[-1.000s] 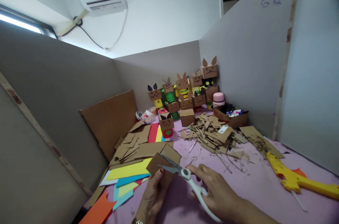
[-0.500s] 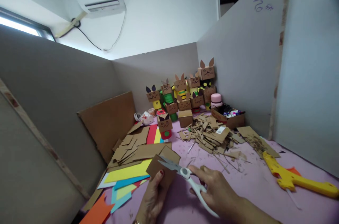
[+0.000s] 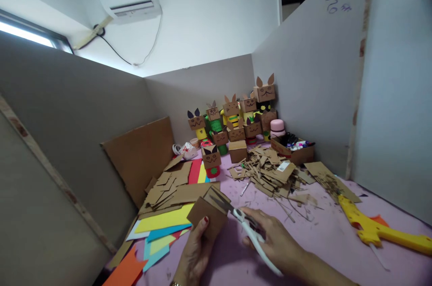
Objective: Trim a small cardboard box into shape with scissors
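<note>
My left hand [image 3: 195, 245] is closed around a small cardboard box [image 3: 208, 219], its thumb pressed on the near face. The box is tilted, with its upper side turned away from me. In my right hand [image 3: 270, 236] is a pair of white-handled scissors [image 3: 258, 245], fingers through the handles. The scissor blades point up and left, lying at the far upper edge of the box. Whether they touch the cardboard I cannot tell. Beyond the box stands a cardboard cat figure [image 3: 212, 160] with dark ears and a red body.
Several more animal figures [image 3: 231, 109] stand at the back. A heap of cardboard scraps [image 3: 266, 169] lies right of centre, near a box of pens [image 3: 297, 153]. A yellow glue gun [image 3: 381, 229] rests at the right. Coloured paper [image 3: 162, 220] and cardboard sheets [image 3: 168, 187] lie left.
The scissors have turned in my right hand, and their blades have moved from across the box's near face to its far upper edge. My left hand keeps its hold on the box.
</note>
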A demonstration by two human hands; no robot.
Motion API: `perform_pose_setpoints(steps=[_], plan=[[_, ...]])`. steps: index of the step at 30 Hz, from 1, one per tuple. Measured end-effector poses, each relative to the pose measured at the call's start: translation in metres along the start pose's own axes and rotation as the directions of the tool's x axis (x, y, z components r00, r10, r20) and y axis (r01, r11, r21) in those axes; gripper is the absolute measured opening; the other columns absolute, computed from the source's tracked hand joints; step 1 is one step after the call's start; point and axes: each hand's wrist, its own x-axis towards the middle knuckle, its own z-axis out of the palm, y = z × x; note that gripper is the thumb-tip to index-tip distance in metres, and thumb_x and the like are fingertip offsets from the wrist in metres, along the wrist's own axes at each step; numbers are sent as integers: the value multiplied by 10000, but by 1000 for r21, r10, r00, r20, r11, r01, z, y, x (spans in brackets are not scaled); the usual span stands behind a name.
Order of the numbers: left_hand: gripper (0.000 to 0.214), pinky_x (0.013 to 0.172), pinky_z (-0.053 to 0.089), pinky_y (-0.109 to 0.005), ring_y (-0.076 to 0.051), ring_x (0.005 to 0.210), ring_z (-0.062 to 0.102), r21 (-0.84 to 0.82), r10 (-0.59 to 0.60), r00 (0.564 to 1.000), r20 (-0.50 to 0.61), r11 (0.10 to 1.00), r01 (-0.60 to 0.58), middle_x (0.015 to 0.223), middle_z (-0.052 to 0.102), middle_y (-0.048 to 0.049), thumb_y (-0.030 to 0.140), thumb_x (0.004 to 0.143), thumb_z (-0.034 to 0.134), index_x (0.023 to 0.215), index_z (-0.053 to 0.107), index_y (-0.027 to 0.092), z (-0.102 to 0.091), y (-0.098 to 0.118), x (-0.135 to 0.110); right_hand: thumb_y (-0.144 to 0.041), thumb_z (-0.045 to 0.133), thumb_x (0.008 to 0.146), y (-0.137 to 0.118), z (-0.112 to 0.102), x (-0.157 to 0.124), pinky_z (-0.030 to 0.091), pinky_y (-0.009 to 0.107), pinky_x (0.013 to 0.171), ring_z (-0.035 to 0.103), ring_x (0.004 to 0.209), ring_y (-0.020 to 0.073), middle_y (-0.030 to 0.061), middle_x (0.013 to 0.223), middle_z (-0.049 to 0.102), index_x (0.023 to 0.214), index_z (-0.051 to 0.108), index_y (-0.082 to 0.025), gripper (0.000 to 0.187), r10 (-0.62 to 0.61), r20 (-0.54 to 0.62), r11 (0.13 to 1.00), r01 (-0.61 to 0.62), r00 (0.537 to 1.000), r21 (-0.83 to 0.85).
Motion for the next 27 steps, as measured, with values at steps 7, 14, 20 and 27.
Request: perform_pose_setpoints(steps=[7,14,20,27], plan=[[400,723,589,-305,-205,758,716,-6,-23,998,61,1000,23,821,765,-92,-19,755,567,1134,584,106,-2,1,1,-246,659,708,-6,-6,-3,432,312,749,575,827,223,55,922,605,1251,539,-262,556,-23,53,979,33,998,-200],[328,650,588,-271,-179,656,707,10,-38,999,22,999,38,767,764,-109,-27,767,547,1077,603,67,0,-1,-2,-262,671,720,-6,-6,-2,413,266,669,568,720,193,21,803,607,1135,596,-243,422,-23,61,982,34,998,-185],[437,774,568,-340,-202,698,709,22,-58,998,12,998,58,704,747,-68,0,756,576,1185,534,72,0,-2,-3,-277,640,754,1,3,0,393,218,595,512,632,149,-31,702,596,960,634,-212,216,-83,71,996,80,994,42],[884,858,494,-390,-273,980,633,252,111,971,214,954,-164,1063,682,-68,185,579,789,1340,350,282,5,-1,-7,-276,660,720,10,2,6,450,271,711,591,773,206,25,868,678,1171,606,-182,463,78,-114,982,-57,990,179]])
